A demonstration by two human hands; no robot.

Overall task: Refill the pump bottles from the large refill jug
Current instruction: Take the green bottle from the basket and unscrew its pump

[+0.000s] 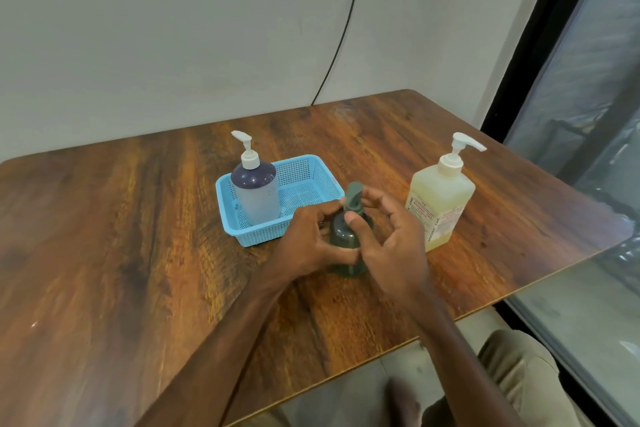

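**A:** At the frame's centre, where is the green pump bottle (341, 236)?

**B:** Upright on the surface (138, 236), long axis vertical, between both hands. The left grip (310, 241) is wrapped round its body. The right grip (393, 239) pinches the pump collar (352, 205) from the right, so I judge it is the nearer one for unscrewing.

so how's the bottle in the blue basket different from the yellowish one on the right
The basket bottle is round, dark purple at the shoulder and pale below; the yellowish bottle is flat-sided with a red-printed label. The basket bottle stands in the blue basket, the yellowish bottle directly on the table. Both are upright with white pumps.
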